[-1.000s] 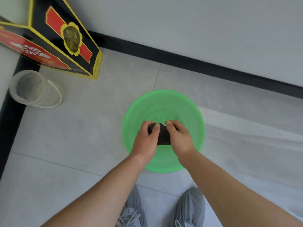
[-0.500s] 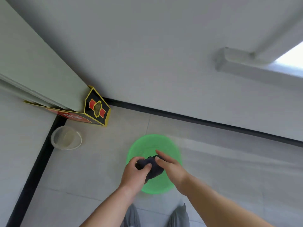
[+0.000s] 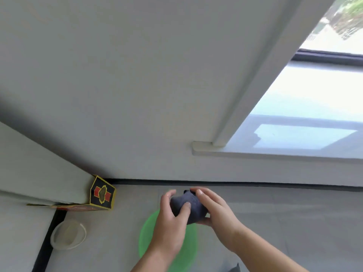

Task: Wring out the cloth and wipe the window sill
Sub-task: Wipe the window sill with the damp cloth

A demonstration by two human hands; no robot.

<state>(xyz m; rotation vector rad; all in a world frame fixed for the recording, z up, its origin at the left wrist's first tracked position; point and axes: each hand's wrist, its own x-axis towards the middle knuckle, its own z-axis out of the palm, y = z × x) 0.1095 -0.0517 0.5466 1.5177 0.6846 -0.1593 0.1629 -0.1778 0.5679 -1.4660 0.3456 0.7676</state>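
A dark, bunched-up cloth (image 3: 193, 210) is held between both hands, well above the floor. My left hand (image 3: 170, 224) grips its left side with the thumb across the front. Cupped around its right side is my right hand (image 3: 215, 210). Below the hands a green basin (image 3: 146, 238) stands on the grey tiled floor, partly hidden by my left forearm. The white window sill (image 3: 275, 155) juts from the wall up and to the right, with a bright patch of light on its top.
A black, red and yellow box (image 3: 102, 194) leans in the left corner by a white wall. A clear plastic tub (image 3: 67, 235) sits on the floor below it. A black skirting strip (image 3: 255, 183) runs along the wall's foot. The window glass (image 3: 337, 26) is at top right.
The view has swung up from the floor to the wall and window. Both hands have lifted the cloth up out of the basin and away from it.
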